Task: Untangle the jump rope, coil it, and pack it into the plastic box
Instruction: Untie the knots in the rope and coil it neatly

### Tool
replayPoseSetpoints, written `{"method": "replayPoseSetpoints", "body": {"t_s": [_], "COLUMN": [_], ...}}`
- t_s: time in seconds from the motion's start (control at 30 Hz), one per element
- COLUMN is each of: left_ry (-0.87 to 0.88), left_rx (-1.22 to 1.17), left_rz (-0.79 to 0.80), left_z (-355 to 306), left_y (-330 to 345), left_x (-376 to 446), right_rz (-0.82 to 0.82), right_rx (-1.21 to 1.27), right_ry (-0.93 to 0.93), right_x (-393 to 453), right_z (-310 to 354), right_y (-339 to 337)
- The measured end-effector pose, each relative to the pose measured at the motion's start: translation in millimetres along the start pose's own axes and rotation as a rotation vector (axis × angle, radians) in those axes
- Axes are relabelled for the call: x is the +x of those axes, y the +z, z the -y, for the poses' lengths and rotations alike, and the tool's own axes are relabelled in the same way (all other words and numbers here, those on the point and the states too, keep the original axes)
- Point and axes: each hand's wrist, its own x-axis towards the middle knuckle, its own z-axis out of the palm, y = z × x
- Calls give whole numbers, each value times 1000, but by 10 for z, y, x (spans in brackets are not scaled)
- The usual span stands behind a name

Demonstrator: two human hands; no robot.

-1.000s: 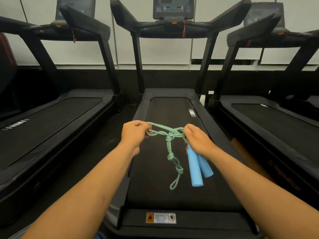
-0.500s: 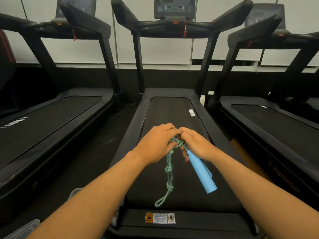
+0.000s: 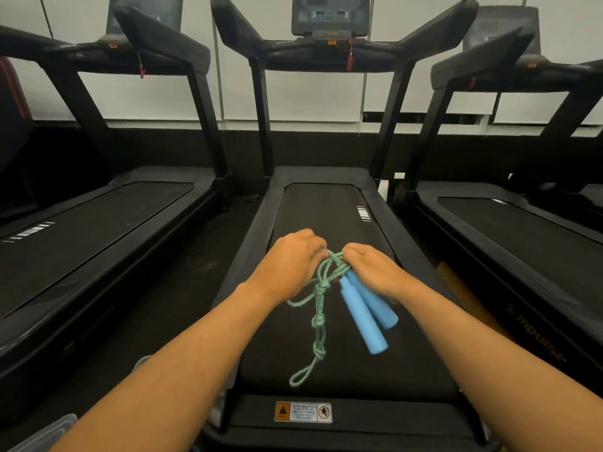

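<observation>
Left hand (image 3: 288,261) pinching the rope (image 3: 319,316) at its top knot, fingers closed, to work it loose | right hand (image 3: 372,270) gripping both handles (image 3: 365,313), anchoring | knotted tail hanging over the treadmill (image 3: 326,210) | box (image 3: 39,433) corner at lower left, waiting.

Green-and-blue flecked rope (image 3: 319,308), 2 light-blue handles (image 3: 365,316) — black treadmill belt (image 3: 326,216).

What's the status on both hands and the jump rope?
Left hand and right hand both pinching the top knot. Green braided jump rope knotted, hanging over the black treadmill belt; blue foam handles under right hand. Nothing in the way.
</observation>
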Motion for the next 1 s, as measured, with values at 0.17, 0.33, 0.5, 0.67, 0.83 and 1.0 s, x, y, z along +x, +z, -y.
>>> {"method": "replayPoseSetpoints", "body": {"t_s": [0.17,0.33,0.5,0.67,0.83,1.0], "left_ry": [-122,-276,-409,-593,-601,-711], "left_rx": [-92,-122,-318,-634,-800,-1000], "left_rz": [-197,-329,-313,-342,-217,-202], "left_z": [9,55,19,-17,17,15], "left_y": [14,0,-26,23,19,94], "left_x": [30,38,48,55,12,23], "right_rz": [145,269,269,304,222,51], "right_rx": [364,385,370,570,717,808], "right_ry": [217,284,217,294,231,243], "right_x": [-30,-39,-63,-67,-16,17], "right_z": [-9,-25,35,2,10,26], "right_y": [56,81,143,250,241,229]}}
